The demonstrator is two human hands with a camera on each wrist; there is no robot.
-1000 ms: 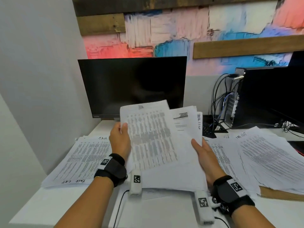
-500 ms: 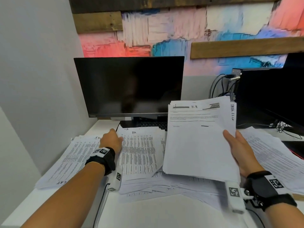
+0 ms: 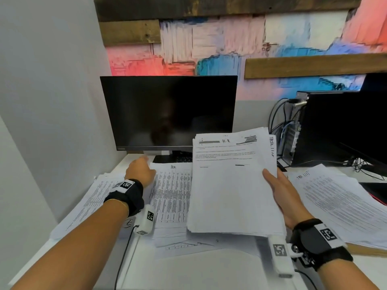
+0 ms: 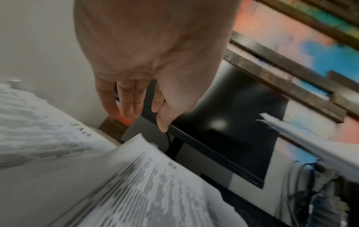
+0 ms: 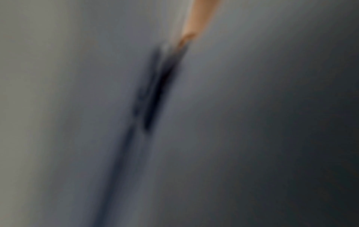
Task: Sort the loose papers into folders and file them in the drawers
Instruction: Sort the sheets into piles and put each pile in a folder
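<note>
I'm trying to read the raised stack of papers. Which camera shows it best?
The head view: the stack faces the camera, "H.R" legible, the right hand holding its edge. The left wrist view catches only its blurred edge; the right wrist view is a blur.

Painted plank wall behind white desk

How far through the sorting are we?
Done: papers lie in separate desk piles, one marked HR, one task list. In hand: right hand holds a stack topped by an HR letter; left hand empty. Left: foldering, filing; no drawers visible.
</note>
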